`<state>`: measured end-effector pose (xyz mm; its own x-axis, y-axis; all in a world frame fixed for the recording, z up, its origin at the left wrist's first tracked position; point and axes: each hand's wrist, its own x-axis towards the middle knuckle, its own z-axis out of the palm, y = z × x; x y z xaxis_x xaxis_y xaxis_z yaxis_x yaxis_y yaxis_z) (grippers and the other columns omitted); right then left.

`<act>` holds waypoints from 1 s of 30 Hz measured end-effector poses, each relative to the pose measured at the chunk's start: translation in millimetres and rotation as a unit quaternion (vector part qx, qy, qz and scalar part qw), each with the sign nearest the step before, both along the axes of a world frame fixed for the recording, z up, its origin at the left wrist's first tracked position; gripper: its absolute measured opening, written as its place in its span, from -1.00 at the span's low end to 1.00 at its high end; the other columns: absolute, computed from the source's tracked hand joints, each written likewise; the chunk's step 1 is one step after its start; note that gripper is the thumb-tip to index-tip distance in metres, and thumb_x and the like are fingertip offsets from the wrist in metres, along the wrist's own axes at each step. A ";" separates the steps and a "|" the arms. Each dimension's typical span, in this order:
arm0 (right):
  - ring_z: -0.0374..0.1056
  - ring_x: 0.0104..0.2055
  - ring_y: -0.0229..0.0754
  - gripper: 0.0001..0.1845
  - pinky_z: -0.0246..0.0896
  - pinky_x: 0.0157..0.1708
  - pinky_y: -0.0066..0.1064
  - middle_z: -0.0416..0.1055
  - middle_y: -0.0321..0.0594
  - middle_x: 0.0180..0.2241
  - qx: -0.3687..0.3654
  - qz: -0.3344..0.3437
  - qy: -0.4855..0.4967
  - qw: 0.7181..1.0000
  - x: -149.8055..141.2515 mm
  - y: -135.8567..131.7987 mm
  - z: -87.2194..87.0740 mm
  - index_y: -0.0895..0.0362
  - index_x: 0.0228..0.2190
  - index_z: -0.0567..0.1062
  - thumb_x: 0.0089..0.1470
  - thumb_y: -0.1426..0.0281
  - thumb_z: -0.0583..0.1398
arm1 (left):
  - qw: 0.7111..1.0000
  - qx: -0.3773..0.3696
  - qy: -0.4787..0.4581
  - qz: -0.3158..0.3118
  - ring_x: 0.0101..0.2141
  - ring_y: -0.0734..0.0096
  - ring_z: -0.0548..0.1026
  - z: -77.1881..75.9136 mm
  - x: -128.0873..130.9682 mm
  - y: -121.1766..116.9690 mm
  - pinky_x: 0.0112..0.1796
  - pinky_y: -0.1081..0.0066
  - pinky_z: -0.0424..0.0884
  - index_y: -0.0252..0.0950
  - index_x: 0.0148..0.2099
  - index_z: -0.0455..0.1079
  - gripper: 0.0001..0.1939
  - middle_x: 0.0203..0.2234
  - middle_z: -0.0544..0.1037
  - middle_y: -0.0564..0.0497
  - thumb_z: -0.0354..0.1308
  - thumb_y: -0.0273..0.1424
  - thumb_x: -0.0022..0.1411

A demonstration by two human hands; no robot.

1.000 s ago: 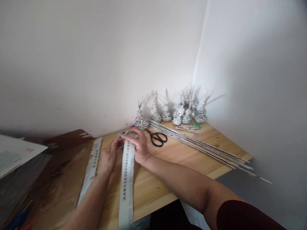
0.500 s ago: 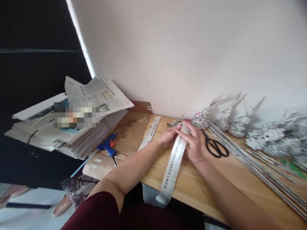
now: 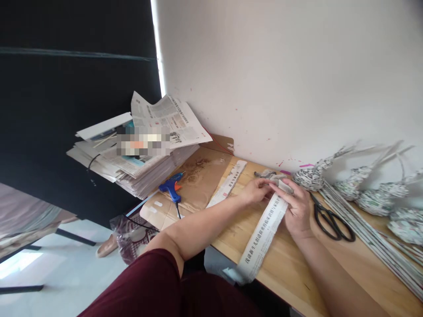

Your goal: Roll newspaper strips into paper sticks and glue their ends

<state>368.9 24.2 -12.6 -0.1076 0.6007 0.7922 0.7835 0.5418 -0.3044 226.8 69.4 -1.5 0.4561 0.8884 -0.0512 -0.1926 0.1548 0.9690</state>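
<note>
A long newspaper strip (image 3: pixel 262 240) with a line of large printed characters runs from my hands toward me, its near end hanging past the table edge. My right hand (image 3: pixel 295 207) is closed on the strip's far end, fingers lying across the paper. Close beside it, my left hand (image 3: pixel 259 191) pinches the same end with its fingertips; the exact fold between the fingers is hidden. Another newspaper strip (image 3: pixel 229 182) lies flat on the table to the left of my hands. Black-handled scissors (image 3: pixel 332 220) rest to the right of my right hand.
A blue glue gun (image 3: pixel 172 187) lies on cardboard (image 3: pixel 201 163) at the left, near a tall newspaper stack (image 3: pixel 185 119). Several woven paper shapes (image 3: pixel 309 178) stand along the wall at the right. A bundle of thin rolled paper sticks (image 3: pixel 366 235) stretches across the table's right side.
The camera view has turned left, so everything sits further right in the picture. Both hands keep hold of the strip's far end, with only slight finger movement.
</note>
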 end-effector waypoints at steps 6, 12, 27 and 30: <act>0.27 -0.06 0.01 -0.70 0.11 -0.03 0.01 0.34 -0.14 -0.05 -0.003 0.006 0.023 1.000 -0.7 1.9 -3.4 -0.05 -0.15 0.54 0.10 0.31 0.11 | 0.902 0.305 0.302 0.053 -0.41 0.45 0.42 43.1 -91.0 -54.0 -0.32 0.46 0.31 -0.24 -0.20 0.47 -0.72 -0.42 0.51 -0.02 0.05 -0.21 0.16; 0.27 -0.08 -0.02 -0.71 0.14 -0.04 -0.02 0.38 -0.17 -0.11 -0.019 0.006 0.030 0.999 -0.6 4.9 -7.8 -0.07 -0.18 0.55 0.11 0.36 0.09 | 0.633 0.198 0.717 0.214 -0.38 0.12 0.48 43.2 -207.0 -101.8 -0.35 0.30 0.28 -0.21 -0.13 0.43 -0.53 -0.42 0.53 -0.12 -0.07 -0.01 0.16; 0.29 -0.09 -0.01 -0.71 0.16 -0.05 -0.05 0.43 -0.15 -0.17 -0.047 0.008 0.045 0.998 1.7 5.1 -9.3 0.02 -0.23 0.57 0.09 0.42 0.09 | 0.618 0.242 0.715 0.222 -0.36 0.28 0.47 20.4 -249.2 -112.3 -0.34 0.42 0.26 -0.16 -0.07 0.37 -0.68 -0.38 0.51 -0.02 -0.03 -0.23 0.17; 0.28 -0.08 0.00 -0.71 0.15 -0.04 -0.04 0.42 -0.15 -0.17 -0.055 0.006 0.053 0.997 1.0 4.1 -8.9 0.02 -0.22 0.57 0.09 0.42 0.09 | 0.614 0.274 0.711 0.207 -0.28 0.26 0.46 18.2 -261.7 -116.4 -0.25 0.39 0.29 -0.18 -0.01 0.36 -0.66 -0.29 0.49 -0.06 -0.07 -0.30 0.21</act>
